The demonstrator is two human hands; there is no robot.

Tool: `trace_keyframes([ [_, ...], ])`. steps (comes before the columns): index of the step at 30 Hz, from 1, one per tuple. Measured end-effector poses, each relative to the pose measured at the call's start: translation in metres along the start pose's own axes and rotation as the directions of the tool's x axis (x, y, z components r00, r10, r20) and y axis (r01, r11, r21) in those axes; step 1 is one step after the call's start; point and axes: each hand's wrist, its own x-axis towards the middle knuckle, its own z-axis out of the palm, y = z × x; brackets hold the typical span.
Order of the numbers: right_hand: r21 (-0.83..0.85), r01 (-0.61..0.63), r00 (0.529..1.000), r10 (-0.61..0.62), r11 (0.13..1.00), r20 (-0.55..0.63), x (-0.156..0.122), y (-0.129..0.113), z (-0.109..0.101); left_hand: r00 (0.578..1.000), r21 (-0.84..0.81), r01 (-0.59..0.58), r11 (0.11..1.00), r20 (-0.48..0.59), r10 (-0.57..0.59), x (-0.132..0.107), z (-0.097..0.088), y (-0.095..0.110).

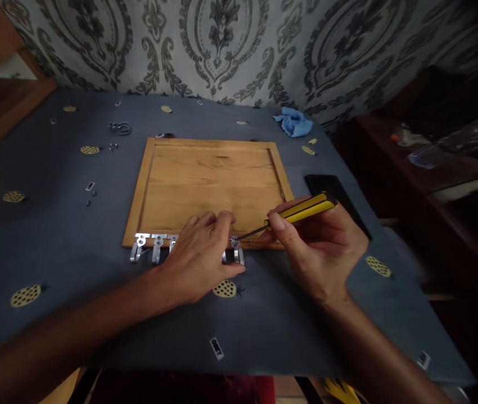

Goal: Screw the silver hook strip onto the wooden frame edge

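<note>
A wooden panel (216, 185) with a raised frame lies on the cloth-covered table. Along its near edge sits a row of silver metal hinges (157, 247); some are hidden under my left hand (201, 255). That hand rests across them, fingers on the panel and thumb stretched out beside the rightmost hinge (238, 252). In my right hand (321, 247) is a yellow-and-black screwdriver (302, 211), gripped by its handle and slanting down to the left. Its tip meets the rightmost hinge, near a screw too small to make out clearly.
Small screws (113, 147) and metal hardware (120, 128) lie to the left on the table. A blue cloth (293, 122) is at the back right. A black phone-like slab (331, 191) lies behind my right hand. A patterned curtain (222, 50) hangs beyond the table.
</note>
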Motion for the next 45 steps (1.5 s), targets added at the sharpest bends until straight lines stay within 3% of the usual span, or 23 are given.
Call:
trace_keyframes([
  [9,0.008,0.037,0.999,-0.037,0.999,0.018,-0.001,0.003,0.0,1.0,0.014,0.004,1.0,0.008,-0.004,0.0,0.0,0.0],
  [15,0.008,-0.016,0.999,0.015,1.0,0.05,0.0,0.0,-0.002,1.0,0.016,0.002,1.0,-0.003,-0.002,-0.001,0.001,-0.001],
  [18,0.077,-0.062,0.978,0.045,0.995,0.202,0.007,-0.005,-0.007,1.0,0.009,0.0,1.0,-0.007,0.0,-0.001,0.001,-0.001],
  [20,0.111,-0.047,0.945,0.009,0.993,0.327,0.012,-0.008,-0.011,1.0,0.006,0.003,1.0,-0.005,-0.003,-0.001,0.001,-0.001],
  [22,0.134,-0.019,0.926,-0.033,0.991,0.376,0.016,-0.01,-0.012,1.0,0.001,0.0,1.0,-0.008,0.0,-0.001,0.002,-0.001],
  [29,0.061,0.037,0.971,-0.05,0.997,0.232,0.007,-0.012,-0.004,1.0,-0.01,-0.003,1.0,-0.007,0.003,-0.001,0.003,-0.002],
  [35,0.103,-0.028,0.988,0.012,0.994,0.156,0.002,-0.009,0.0,1.0,-0.024,0.0,1.0,-0.007,0.0,0.0,0.002,-0.002],
  [45,0.137,-0.052,0.979,0.024,0.989,0.202,0.003,-0.01,-0.001,1.0,-0.009,-0.013,1.0,-0.008,0.013,-0.001,0.002,-0.002],
])
